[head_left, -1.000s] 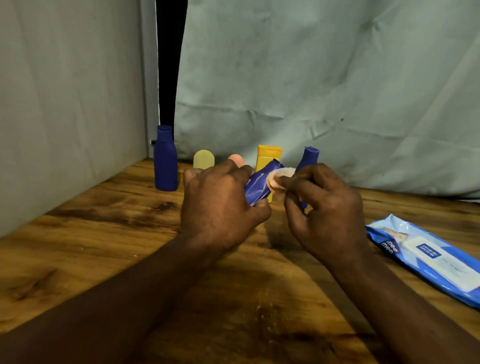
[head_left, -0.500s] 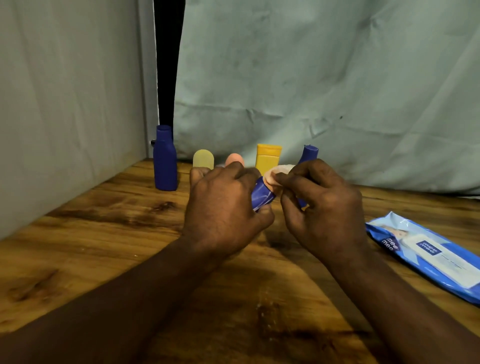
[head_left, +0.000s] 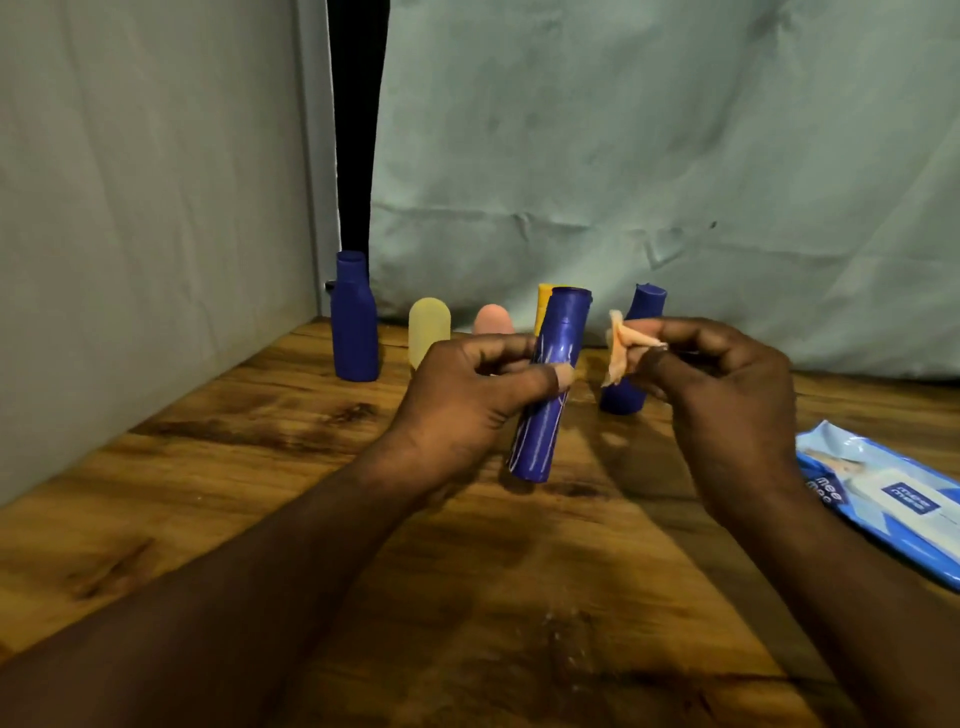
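My left hand (head_left: 470, 400) grips a slim dark-blue bottle (head_left: 550, 384) around its middle, holding it nearly upright above the wooden table (head_left: 208, 499). My right hand (head_left: 717, 384) pinches a small crumpled peach-coloured wipe (head_left: 621, 345) a short way to the right of the bottle's top. The wipe and the bottle are apart.
At the back stand a blue bottle (head_left: 355, 317), a pale yellow cap-like item (head_left: 428, 327), a pink one (head_left: 493, 319), a yellow tube (head_left: 543, 301) partly hidden, and another blue bottle (head_left: 636, 338) behind my right hand. A blue wipes pack (head_left: 883, 499) lies at the right. Cloth backdrop behind.
The bottle went from tilted, with the wipe against its top, to nearly upright. My right hand drew the wipe away to the right.
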